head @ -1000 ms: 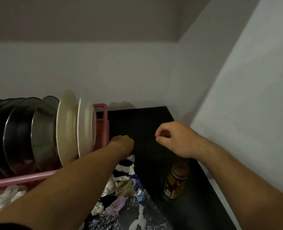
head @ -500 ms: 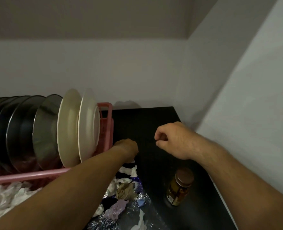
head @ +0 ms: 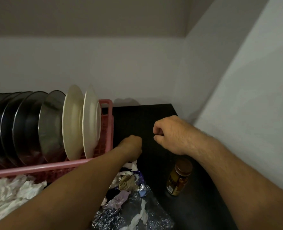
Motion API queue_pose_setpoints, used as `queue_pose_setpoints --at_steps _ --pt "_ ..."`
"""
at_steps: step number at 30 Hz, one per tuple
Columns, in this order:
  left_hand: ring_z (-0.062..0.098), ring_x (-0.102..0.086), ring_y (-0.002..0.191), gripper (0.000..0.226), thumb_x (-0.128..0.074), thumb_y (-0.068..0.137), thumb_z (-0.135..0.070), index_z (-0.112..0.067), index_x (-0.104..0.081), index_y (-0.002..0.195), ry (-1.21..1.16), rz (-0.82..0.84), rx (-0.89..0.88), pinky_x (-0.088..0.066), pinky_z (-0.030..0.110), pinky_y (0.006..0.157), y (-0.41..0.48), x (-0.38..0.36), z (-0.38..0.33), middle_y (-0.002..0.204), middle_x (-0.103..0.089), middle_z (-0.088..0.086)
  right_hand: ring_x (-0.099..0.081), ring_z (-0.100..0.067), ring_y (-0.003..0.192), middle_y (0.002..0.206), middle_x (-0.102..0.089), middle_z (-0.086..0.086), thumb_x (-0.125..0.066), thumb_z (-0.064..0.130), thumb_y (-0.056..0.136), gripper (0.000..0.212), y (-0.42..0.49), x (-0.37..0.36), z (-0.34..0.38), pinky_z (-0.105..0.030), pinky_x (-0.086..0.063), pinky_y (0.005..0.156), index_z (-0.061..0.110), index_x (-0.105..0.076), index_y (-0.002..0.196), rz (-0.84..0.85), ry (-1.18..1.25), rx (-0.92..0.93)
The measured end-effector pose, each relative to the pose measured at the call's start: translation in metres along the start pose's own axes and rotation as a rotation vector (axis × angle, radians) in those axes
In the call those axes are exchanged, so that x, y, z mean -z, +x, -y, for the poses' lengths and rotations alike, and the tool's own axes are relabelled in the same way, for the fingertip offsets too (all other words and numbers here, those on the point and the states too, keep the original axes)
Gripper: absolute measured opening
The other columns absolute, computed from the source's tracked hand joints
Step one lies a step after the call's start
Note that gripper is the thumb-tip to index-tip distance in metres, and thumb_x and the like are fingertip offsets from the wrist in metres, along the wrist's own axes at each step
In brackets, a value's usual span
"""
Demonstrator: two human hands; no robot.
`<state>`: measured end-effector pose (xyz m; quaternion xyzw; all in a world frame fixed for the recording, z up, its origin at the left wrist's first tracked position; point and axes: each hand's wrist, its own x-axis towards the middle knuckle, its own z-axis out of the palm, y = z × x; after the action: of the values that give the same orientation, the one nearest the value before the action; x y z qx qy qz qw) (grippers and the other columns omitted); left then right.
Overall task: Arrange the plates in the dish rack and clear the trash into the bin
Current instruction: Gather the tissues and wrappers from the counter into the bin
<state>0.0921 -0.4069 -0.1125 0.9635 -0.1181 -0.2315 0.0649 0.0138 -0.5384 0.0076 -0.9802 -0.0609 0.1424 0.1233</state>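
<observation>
A pink dish rack (head: 104,138) stands at the left on the black counter (head: 145,113). It holds several steel plates (head: 29,127) upright, with two cream plates (head: 74,123) at its right end. A trash pile (head: 125,185) of foil, wrappers and white tissue lies in front of the rack. My left hand (head: 132,146) reaches over the top of that pile with its fingers curled down out of sight, and white tissue pokes out right under it. My right hand (head: 169,135) hovers above the counter in a loose fist with nothing visible in it.
A brown-lidded glass jar (head: 179,178) stands on the counter under my right forearm. More crumpled white tissue (head: 16,191) lies at the lower left in front of the rack. Walls close off the counter at the back and the right.
The view has shifted slightly, so the rack shows more to the right. Both hands have stayed in nearly the same places, with the left still on the trash pile.
</observation>
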Motion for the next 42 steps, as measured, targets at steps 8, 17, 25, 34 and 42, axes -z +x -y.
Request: queue_pose_setpoints --at_steps 8,17,25,34,42 --pt "0.019 -0.055 0.081 0.044 -0.054 0.094 -0.012 -0.013 -0.039 0.135 0.009 -0.291 -0.07 -0.045 0.031 0.059 -0.032 0.073 0.008 0.101 -0.054 0.008 -0.063 -0.024 0.101 0.115 -0.059 -0.011 -0.065 0.02 0.094 0.033 0.01 -0.017 0.037 -0.039 -0.055 0.091 0.01 -0.055 0.124 0.172 -0.191 -0.242" --pt "0.014 -0.057 0.076 0.031 -0.044 0.1 -0.042 -0.015 -0.057 0.096 0.03 -0.429 -0.202 -0.05 0.03 0.071 -0.07 0.067 0.025 0.084 -0.057 0.0 -0.056 -0.022 0.111 0.135 -0.05 -0.002 -0.054 0.045 0.097 0.048 0.057 -0.116 0.043 -0.04 -0.051 0.091 0.03 -0.045 0.142 0.16 0.12 0.02" --pt "0.013 -0.053 0.074 0.036 -0.039 0.099 -0.048 -0.017 -0.051 0.085 0.014 -0.381 -0.284 -0.051 0.032 0.077 -0.101 0.059 0.026 0.081 -0.055 0.002 -0.06 -0.025 0.105 0.125 -0.056 -0.009 -0.047 0.02 0.101 0.028 0.079 -0.138 0.036 -0.037 -0.051 0.085 0.021 -0.055 0.128 0.115 0.006 0.043" --pt "0.008 -0.046 0.058 0.038 -0.041 0.097 -0.05 -0.027 -0.043 0.068 -0.091 -0.511 -0.437 -0.032 0.022 0.055 -0.105 0.056 0.034 0.066 -0.048 -0.005 -0.059 -0.013 0.079 0.11 -0.052 -0.001 -0.043 0.032 0.102 0.022 0.053 -0.104 0.019 -0.032 -0.05 0.064 0.026 -0.063 0.093 -0.112 0.378 -0.074" --pt "0.007 -0.049 0.053 0.039 -0.042 0.095 -0.054 -0.027 -0.049 0.069 -0.171 -0.578 -0.474 -0.035 0.023 0.052 -0.12 0.042 0.052 0.061 -0.051 -0.005 -0.057 -0.013 0.073 0.093 -0.053 0.003 -0.058 0.022 0.096 0.02 0.01 -0.117 0.027 -0.03 -0.051 0.06 0.03 -0.049 0.08 -0.209 0.359 0.001"
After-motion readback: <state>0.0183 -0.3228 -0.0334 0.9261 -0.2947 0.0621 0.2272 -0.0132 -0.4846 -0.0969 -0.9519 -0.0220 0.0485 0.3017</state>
